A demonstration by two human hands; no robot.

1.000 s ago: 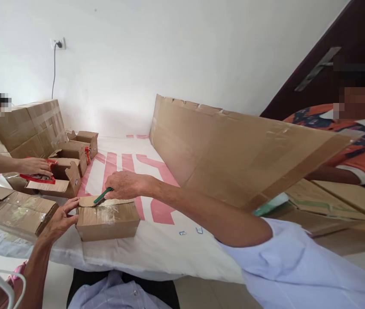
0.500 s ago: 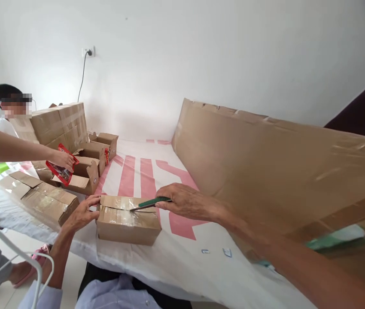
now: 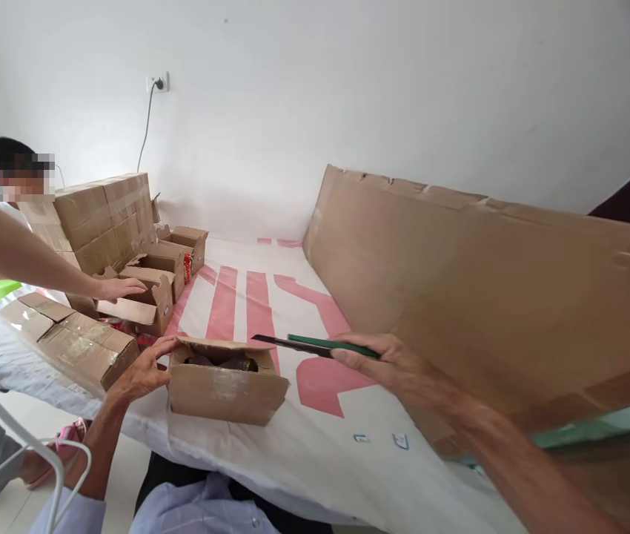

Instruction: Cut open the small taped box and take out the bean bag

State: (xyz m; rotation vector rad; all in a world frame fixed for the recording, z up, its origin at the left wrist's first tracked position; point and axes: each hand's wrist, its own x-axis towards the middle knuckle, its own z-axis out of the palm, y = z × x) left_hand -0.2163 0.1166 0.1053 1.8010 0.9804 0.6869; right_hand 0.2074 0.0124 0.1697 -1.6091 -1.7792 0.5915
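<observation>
A small cardboard box point(image 3: 226, 397) stands on the cloth-covered table in front of me, its top flaps parted. Dark contents point(image 3: 231, 363) show through the gap, too hidden to name. My left hand point(image 3: 138, 374) grips the box's left end, thumb and fingers around its corner. A utility knife point(image 3: 342, 347) with a green body is held in my right hand point(image 3: 396, 363). Its dark blade points left, above the box's right end and apart from its contents.
A taped box point(image 3: 84, 345) lies left of mine. Behind it are several open boxes point(image 3: 162, 300) and stacked cartons point(image 3: 107, 211). Another person's hand point(image 3: 120, 288) reaches over an open box. A large cardboard panel point(image 3: 459, 289) stands along the right. A white cable point(image 3: 42, 437) loops at lower left.
My right hand has drawn the knife right, away from the box, and the box's taped top has come open. The other person's hand has let go of the red packet.
</observation>
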